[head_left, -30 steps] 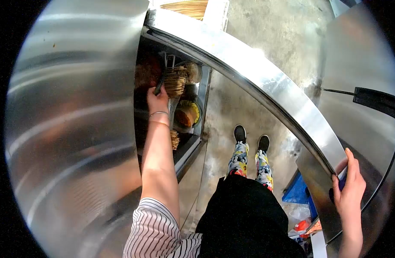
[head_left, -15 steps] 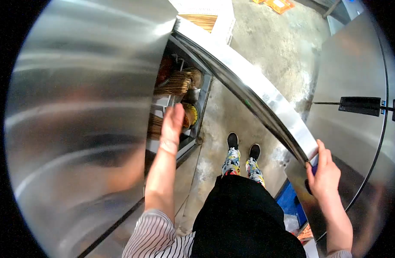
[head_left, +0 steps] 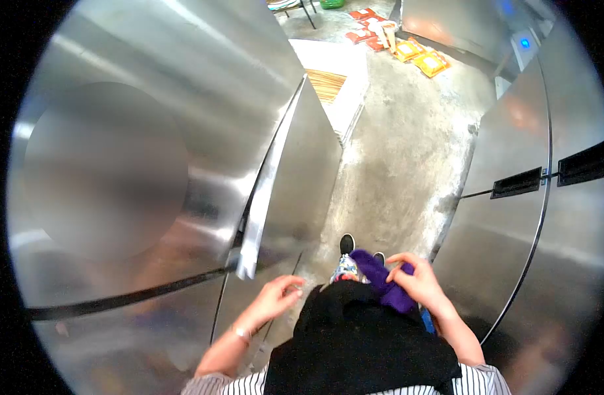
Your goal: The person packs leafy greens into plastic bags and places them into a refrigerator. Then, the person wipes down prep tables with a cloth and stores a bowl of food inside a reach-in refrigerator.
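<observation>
A purple cloth (head_left: pixel 391 284) hangs from my right hand (head_left: pixel 417 282), whose fingers pinch it in front of the black apron (head_left: pixel 361 342). My left hand (head_left: pixel 279 296) is empty, its fingers loosely curled and apart, just below the end of a steel door (head_left: pixel 302 171). That door stands nearly closed against the steel cabinet on the left, with a narrow gap along its edge. The cabinet's inside is hidden.
A white crate (head_left: pixel 354 118) with thin sticks (head_left: pixel 325 84) stands beyond the door. Orange and red packets (head_left: pixel 431 64) lie on the concrete floor (head_left: pixel 401 145). Steel cabinets with black handles (head_left: pixel 516 184) line the right side.
The door has swung from wide open to nearly closed. My left hand has drawn back from the cabinet's opening. My right hand has left the door's edge and moved in front of me with the purple cloth.
</observation>
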`<state>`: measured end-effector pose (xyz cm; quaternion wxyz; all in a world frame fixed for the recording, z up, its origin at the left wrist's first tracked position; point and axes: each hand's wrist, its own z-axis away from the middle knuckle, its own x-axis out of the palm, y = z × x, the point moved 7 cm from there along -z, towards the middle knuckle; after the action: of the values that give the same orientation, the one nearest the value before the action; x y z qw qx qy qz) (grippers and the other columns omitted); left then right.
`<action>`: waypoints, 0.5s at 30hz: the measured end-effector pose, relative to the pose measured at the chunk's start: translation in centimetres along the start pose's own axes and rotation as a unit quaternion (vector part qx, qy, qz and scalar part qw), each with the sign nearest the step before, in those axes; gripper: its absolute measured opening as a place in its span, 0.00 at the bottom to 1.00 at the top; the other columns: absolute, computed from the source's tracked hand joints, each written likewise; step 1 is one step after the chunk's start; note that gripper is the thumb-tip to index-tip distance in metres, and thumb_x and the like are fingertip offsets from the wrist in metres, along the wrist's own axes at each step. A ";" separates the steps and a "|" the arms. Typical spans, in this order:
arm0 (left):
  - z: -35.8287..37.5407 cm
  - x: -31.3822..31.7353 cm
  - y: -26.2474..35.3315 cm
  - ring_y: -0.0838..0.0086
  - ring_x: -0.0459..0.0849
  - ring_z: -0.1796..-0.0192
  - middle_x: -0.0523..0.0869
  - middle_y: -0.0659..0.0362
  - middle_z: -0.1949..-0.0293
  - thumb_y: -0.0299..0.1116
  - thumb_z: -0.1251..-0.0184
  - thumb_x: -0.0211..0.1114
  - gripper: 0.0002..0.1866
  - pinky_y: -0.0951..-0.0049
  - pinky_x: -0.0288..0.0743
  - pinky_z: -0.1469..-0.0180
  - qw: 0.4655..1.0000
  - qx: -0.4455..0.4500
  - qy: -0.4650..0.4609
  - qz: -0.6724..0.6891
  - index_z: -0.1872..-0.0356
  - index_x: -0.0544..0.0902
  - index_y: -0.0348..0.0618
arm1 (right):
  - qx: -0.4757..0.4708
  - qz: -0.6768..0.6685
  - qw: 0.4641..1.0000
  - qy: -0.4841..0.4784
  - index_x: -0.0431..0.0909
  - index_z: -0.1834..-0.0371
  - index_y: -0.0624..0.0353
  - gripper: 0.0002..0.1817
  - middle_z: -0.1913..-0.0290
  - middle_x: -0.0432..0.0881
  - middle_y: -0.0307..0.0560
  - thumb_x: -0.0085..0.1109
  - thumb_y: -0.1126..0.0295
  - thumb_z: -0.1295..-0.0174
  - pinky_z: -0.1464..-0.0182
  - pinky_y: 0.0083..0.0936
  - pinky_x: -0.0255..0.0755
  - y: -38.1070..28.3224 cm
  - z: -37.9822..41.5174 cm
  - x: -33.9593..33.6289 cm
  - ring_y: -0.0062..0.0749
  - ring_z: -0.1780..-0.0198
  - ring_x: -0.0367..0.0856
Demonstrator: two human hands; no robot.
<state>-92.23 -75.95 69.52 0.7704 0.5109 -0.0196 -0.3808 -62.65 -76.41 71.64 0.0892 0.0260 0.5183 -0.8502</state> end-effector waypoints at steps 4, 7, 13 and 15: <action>-0.4 -4.8 -12.1 0.58 0.69 0.39 0.71 0.50 0.41 0.52 0.40 0.55 0.31 0.63 0.63 0.38 0.934 -0.278 -0.019 -0.225 0.40 0.68 0.42 | 0.007 -0.070 0.993 0.091 0.76 0.59 0.64 0.13 0.72 0.81 0.42 0.52 0.77 0.49 0.62 0.17 0.70 0.9 1.6 -7.6 0.21 0.68 0.77; -1.3 -6.3 -15.5 0.61 0.57 0.31 0.61 0.53 0.34 0.57 0.36 0.50 0.35 0.63 0.50 0.31 0.964 -0.235 0.085 -0.094 0.34 0.60 0.45 | 0.012 -0.123 0.978 0.165 0.75 0.60 0.65 0.12 0.74 0.81 0.45 0.52 0.79 0.50 0.63 0.20 0.72 3.0 2.1 -11.1 0.24 0.69 0.78; -2.6 -6.1 -24.6 0.62 0.67 0.38 0.73 0.47 0.44 0.66 0.42 0.48 0.41 0.65 0.60 0.39 0.875 -0.403 0.248 0.102 0.40 0.68 0.37 | 0.049 -0.116 0.972 0.198 0.77 0.62 0.65 0.13 0.75 0.81 0.45 0.54 0.78 0.53 0.68 0.18 0.71 3.9 -4.1 -15.4 0.23 0.72 0.78; -6.6 -6.1 -21.5 0.63 0.69 0.41 0.74 0.48 0.46 0.63 0.41 0.48 0.38 0.65 0.61 0.41 0.870 -0.430 0.227 0.082 0.42 0.69 0.37 | 0.038 -0.108 0.974 0.197 0.78 0.62 0.64 0.13 0.77 0.80 0.43 0.56 0.77 0.55 0.70 0.18 0.70 2.2 -8.1 -18.7 0.22 0.74 0.77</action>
<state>-105.96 -71.21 51.27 0.9258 0.1984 0.2789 -0.1605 -44.31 -67.92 68.55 -0.1077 0.1401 0.4928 -0.8520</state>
